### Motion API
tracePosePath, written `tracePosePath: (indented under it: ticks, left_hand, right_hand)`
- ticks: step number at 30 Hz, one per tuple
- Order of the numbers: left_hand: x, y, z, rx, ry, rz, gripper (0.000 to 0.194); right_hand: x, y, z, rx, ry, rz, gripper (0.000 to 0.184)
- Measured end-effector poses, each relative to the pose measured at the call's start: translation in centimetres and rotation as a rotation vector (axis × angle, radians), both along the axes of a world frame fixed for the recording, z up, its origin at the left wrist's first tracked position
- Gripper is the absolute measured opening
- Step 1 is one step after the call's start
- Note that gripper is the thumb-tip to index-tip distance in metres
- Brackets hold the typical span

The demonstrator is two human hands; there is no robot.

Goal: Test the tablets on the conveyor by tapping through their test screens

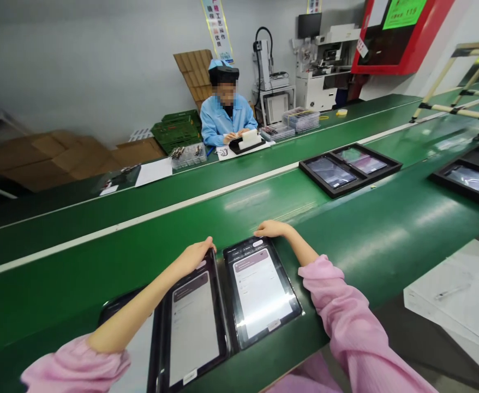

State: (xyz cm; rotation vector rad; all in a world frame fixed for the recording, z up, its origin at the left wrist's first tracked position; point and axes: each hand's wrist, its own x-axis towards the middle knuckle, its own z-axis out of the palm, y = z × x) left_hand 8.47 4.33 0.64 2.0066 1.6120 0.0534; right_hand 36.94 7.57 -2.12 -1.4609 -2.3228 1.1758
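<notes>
Head view: the bare left hand (196,255) curls at the top edge of a flat, black-framed, white-screened tablet (194,327). A second black-framed tablet (263,289) lies at six o'clock from the bare right hand (272,228), the nearer one, long axis eleven-to-five. Whether either hand grips, I cannot tell.

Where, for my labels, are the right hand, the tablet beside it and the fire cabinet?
Right hand (274,228): head view, back of hand.
Tablet (261,288): head view, screen.
Fire cabinet (390,48): head view, dark front.
</notes>
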Motion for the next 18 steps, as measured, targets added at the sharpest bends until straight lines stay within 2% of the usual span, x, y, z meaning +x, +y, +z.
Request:
tracePosePath:
  ticks: [5, 8, 11, 13, 18]
  left_hand:
    - [0.1, -1.0, -2.4, 0.135, 0.187, -0.082, 0.066]
    - [-1.4, -0.3, -3.0, 0.132, 0.089, -0.162, 0.070]
    - [-3.3, 0.9, -2.3, -0.016, 0.006, -0.123, 0.082]
    - [-4.1, 1.2, -1.6, -0.099, 0.023, -0.096, 0.083]
    - [-3.6, 0.0, -0.6, -0.055, 0.047, -0.152, 0.065]
  right_hand:
    - [0.0, -0.2, 0.4, -0.040, 0.095, -0.068, 0.054]
    - [0.1, 0.0, 0.6, -0.043, 0.116, -0.116, 0.051]
    - [0.3, 0.2, 0.5, -0.063, 0.116, -0.133, 0.048]
    - [0.2, 0.2, 0.2, -0.082, 0.113, -0.126, 0.047]
    - [-0.1, -0.1, -0.7, -0.109, 0.083, -0.068, 0.042]
